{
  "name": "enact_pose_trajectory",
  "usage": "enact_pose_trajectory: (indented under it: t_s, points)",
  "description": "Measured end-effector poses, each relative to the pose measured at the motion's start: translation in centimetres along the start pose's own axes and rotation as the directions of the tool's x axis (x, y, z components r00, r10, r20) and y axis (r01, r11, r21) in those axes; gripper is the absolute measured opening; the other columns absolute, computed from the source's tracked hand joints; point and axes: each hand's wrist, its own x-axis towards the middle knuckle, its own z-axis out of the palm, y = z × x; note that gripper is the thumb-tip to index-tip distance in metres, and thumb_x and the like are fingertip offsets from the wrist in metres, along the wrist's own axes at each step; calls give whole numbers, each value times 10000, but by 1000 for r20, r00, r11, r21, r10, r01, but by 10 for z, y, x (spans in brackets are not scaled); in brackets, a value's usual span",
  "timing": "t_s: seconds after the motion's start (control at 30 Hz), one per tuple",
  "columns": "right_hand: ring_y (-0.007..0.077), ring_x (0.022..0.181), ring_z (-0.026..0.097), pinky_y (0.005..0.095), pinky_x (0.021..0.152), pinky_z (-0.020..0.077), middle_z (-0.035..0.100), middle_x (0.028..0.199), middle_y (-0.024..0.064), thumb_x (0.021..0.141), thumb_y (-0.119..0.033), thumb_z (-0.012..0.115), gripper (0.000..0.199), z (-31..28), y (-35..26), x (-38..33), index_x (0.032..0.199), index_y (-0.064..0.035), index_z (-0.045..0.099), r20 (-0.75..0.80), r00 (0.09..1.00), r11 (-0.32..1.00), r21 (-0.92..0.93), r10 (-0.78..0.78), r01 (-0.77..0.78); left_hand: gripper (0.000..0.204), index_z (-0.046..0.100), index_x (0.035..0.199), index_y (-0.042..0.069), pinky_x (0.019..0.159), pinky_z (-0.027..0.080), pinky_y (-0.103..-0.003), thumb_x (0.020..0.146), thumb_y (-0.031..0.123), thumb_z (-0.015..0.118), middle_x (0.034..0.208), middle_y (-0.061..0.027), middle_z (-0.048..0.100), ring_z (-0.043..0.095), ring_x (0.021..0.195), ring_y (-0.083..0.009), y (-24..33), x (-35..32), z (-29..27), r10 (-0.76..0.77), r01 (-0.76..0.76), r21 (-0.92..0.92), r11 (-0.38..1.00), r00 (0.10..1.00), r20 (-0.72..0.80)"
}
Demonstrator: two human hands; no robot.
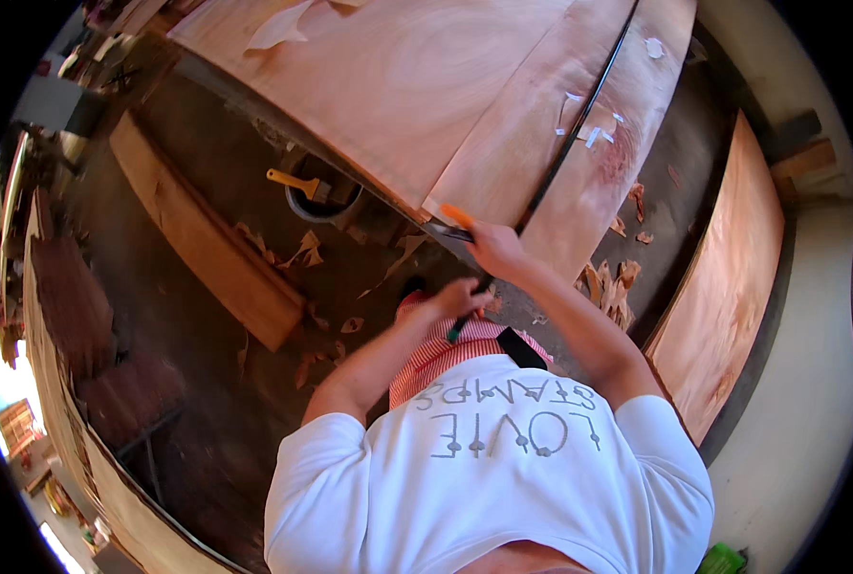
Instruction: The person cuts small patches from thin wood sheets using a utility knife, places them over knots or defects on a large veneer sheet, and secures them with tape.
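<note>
My right hand (pixel 498 249) is closed at the near corner of a large wooden veneer sheet (pixel 446 86). In it is a tool with an orange part (pixel 457 214) and a dark, flat part beside it; its exact kind is hard to make out. Nearer to me and a little left, my left hand (pixel 460 298) has bent fingers, slightly blurred, next to the near end of a long black rod (pixel 579 124). That rod lies lengthwise over the sheet and reaches past its near edge toward my waist. Whether the left fingers grip it is unclear.
Left of the sheet stands a dark bucket (pixel 323 203) with a yellow-handled brush (pixel 297 184) across it. A curved wooden board (pixel 202 234) lies on the floor at left. Another wooden panel (pixel 723 287) leans at right. Torn veneer scraps (pixel 613 292) litter the floor.
</note>
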Motion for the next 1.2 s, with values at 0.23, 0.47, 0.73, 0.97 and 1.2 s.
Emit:
enact_pose_trajectory:
  t_s: [0.23, 0.47, 0.73, 0.97, 1.2]
  points:
    - [313, 843, 605, 420, 691, 480, 613, 902, 141, 820, -203, 525, 182, 36, 0, 76, 953, -85, 563, 221, 973, 978, -207, 69, -23, 295, 573, 911, -3, 567, 478, -301, 837, 282, 589, 679, -127, 622, 603, 590, -191, -38, -21, -10, -161, 161, -56, 985, 987, 1]
    - [347, 797, 580, 424, 694, 460, 607, 846, 155, 835, -186, 517, 164, 13, -17, 102, 923, -51, 551, -86, 992, 983, 162, 97, -82, 378, 518, 982, -45, 732, 468, -407, 825, 293, 581, 872, -245, 610, 609, 830, -356, -43, -28, -28, 108, -78, 335, 939, 991, -73]
    - [273, 658, 583, 352, 640, 462, 594, 723, 147, 835, -182, 549, 150, -102, -96, 95, 885, -46, 591, -394, 914, 857, 500, 96, 126, 397, 515, 959, -46, 572, 482, -344, 888, 344, 508, 706, -166, 622, 621, 603, -223, 15, -32, -15, -145, 136, 250, 959, 989, 16]
    - [73, 669, 509, 227, 625, 421, 562, 721, -14, 889, -164, 548, 139, -137, 7, -108, 855, -33, 580, -574, 615, 648, 750, 540, 132, 354, 536, 935, -13, 501, 472, -280, 906, 336, 490, 676, -103, 616, 584, 525, -166, -12, -21, 3, -292, 291, -5, 957, 956, -20]
    - [148, 619, 536, 284, 594, 416, 571, 665, 60, 881, -210, 520, 216, -41, 199, -309, 800, -15, 563, -504, 385, 631, 668, 774, -395, 277, 536, 885, 38, 432, 397, -247, 902, 313, 512, 620, -42, 530, 455, 453, -110, 0, -8, 46, -363, 352, -94, 931, 920, -151]
